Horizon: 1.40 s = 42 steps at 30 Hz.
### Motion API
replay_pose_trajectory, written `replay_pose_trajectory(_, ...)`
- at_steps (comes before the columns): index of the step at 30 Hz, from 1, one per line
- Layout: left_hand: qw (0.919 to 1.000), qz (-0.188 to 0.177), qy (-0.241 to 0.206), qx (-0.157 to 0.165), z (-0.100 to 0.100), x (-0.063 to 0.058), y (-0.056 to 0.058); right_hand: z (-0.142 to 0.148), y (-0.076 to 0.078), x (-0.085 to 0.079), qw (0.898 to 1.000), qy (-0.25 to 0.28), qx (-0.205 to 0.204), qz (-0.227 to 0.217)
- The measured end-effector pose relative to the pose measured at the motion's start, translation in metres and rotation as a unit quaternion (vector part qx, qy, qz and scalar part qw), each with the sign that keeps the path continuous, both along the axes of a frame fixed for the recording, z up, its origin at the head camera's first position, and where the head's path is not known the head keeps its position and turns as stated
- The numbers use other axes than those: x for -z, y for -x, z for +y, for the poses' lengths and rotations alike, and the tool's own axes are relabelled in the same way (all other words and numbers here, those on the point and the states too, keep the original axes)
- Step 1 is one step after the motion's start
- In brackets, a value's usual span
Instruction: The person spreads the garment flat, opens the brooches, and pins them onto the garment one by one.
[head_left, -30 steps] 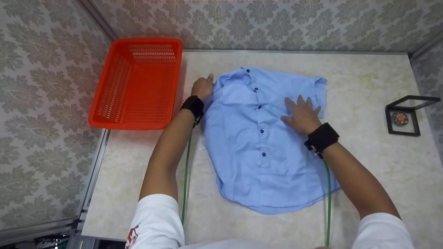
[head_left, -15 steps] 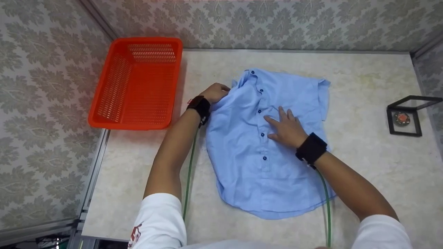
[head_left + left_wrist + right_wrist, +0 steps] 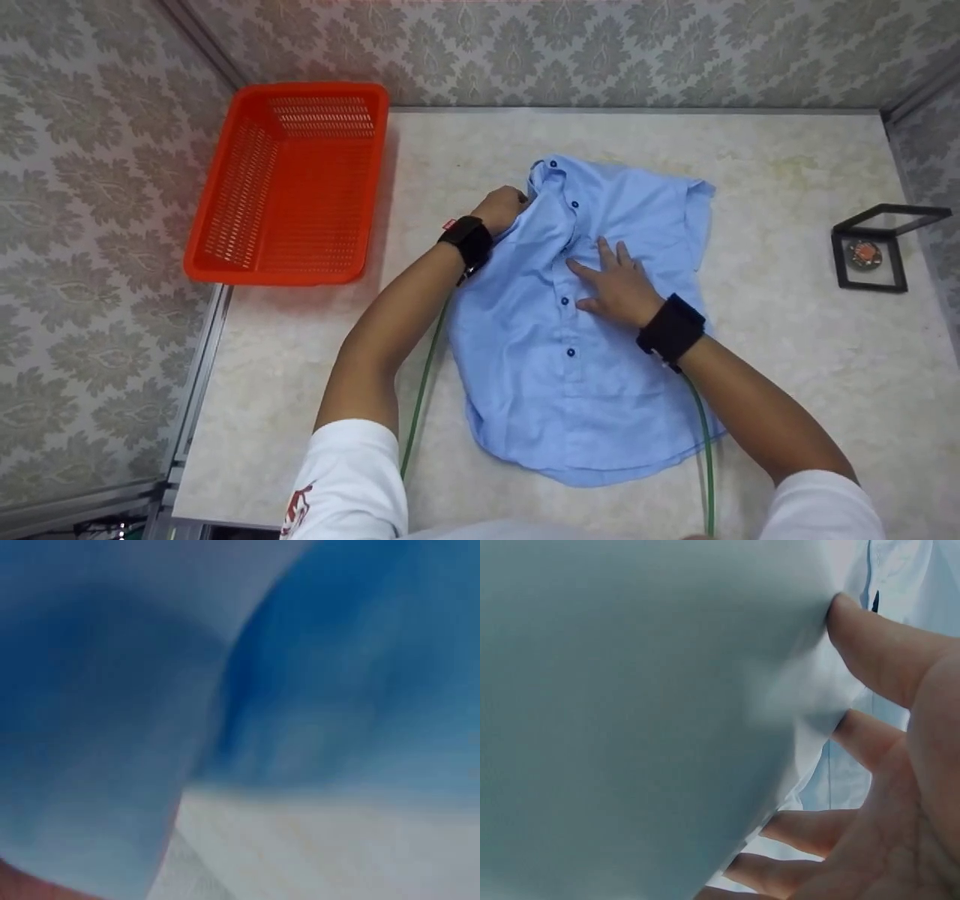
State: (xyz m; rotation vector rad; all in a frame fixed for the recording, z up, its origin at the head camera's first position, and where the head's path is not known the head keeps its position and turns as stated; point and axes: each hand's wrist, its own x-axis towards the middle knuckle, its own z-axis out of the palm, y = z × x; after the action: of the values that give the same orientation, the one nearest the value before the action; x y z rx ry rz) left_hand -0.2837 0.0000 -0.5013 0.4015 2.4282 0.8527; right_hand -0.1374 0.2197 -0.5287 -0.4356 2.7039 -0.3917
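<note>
A light blue short-sleeved shirt (image 3: 517, 337) lies front up on the table, its row of dark buttons running down the middle. My left hand (image 3: 502, 210) grips the shirt's left shoulder edge near the collar, and the cloth there is drawn inward in folds; the fingertips are hidden. Blurred blue cloth (image 3: 337, 667) fills much of the left wrist view. Spread over the shirt's front beside the buttons, my right hand (image 3: 622, 289) rests with its fingers apart. In the right wrist view those fingers (image 3: 885, 645) touch pale cloth that covers much of the view.
A red plastic basket (image 3: 322, 210) stands at the table's back left. To the right, a small black frame-like case (image 3: 870, 259) stands open with a round ornament inside. Green cables (image 3: 431, 375) trail from both wristbands. Patterned walls (image 3: 525, 52) border the table (image 3: 787, 360).
My left hand has moved right, drawing the shirt's left shoulder edge towards the collar. My right hand has slid left and nearer to me, onto the shirt's middle.
</note>
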Motion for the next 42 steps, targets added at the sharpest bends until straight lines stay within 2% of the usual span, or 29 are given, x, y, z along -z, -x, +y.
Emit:
replay_pose_trajectory(2,0.9987,-0.034,-0.036,-0.015,0.001,-0.004,-0.004,0.000,0.000,0.000,1.000,-0.001,0.000,-0.004)
replay_pose_trajectory(5,0.9920,-0.087,-0.087,-0.026,-0.001,-0.006,-0.004,-0.001,-0.001,0.002,1.000,-0.009,-0.009,0.007)
replay_pose_trajectory(6,0.9899,-0.098,-0.097,-0.029,-0.002,-0.007,-0.002,-0.001,-0.001,0.002,1.000,-0.011,-0.010,0.010)
replay_pose_trajectory(8,0.9899,-0.098,-0.096,-0.034,-0.004,-0.007,0.005,0.000,-0.003,0.003,1.000,-0.012,-0.014,0.019)
replay_pose_trajectory(10,0.9934,-0.083,-0.069,-0.041,-0.007,-0.010,0.013,0.000,-0.006,0.003,0.999,-0.012,-0.018,0.024)
replay_pose_trajectory(13,0.9976,-0.040,-0.001,-0.057,-0.011,-0.017,0.026,0.002,-0.010,0.003,0.999,-0.014,-0.016,0.024)
replay_pose_trajectory(17,0.9942,0.019,0.075,-0.075,-0.014,-0.025,0.041,0.004,-0.017,0.002,1.000,-0.017,-0.011,0.024)
replay_pose_trajectory(20,0.9897,0.058,0.093,-0.093,-0.015,-0.028,0.050,0.005,-0.022,0.002,1.000,-0.010,-0.004,0.020)
replay_pose_trajectory(22,0.9873,0.082,0.084,-0.107,-0.015,-0.029,0.054,0.005,-0.026,0.003,1.000,-0.004,-0.001,0.017)
replay_pose_trajectory(25,0.9838,0.105,0.035,-0.141,-0.017,-0.030,0.060,0.003,-0.032,0.002,1.000,-0.003,0.001,0.021)
replay_pose_trajectory(29,0.9680,0.121,-0.051,-0.214,-0.026,-0.031,0.066,-0.002,-0.039,0.002,0.999,-0.005,-0.005,0.032)
replay_pose_trajectory(31,0.9590,0.138,-0.081,-0.234,-0.030,-0.031,0.068,-0.002,-0.043,0.002,0.999,-0.004,-0.006,0.036)
replay_pose_trajectory(33,0.9550,0.155,-0.100,-0.232,-0.034,-0.030,0.071,-0.002,-0.046,0.002,0.999,-0.003,-0.004,0.037)
replay_pose_trajectory(34,0.9561,0.162,-0.104,-0.221,-0.036,-0.030,0.073,-0.002,-0.047,0.003,0.999,-0.003,-0.001,0.038)
replay_pose_trajectory(39,0.9742,0.164,-0.081,-0.132,-0.043,-0.025,0.078,0.000,-0.047,0.002,0.999,0.001,0.014,0.030)
replay_pose_trajectory(41,0.9783,0.159,-0.056,-0.121,-0.045,-0.022,0.078,0.001,-0.045,0.002,1.000,0.003,0.016,0.021)
replay_pose_trajectory(42,0.9781,0.159,-0.045,-0.126,-0.046,-0.021,0.078,0.002,-0.044,0.001,1.000,0.005,0.017,0.016)
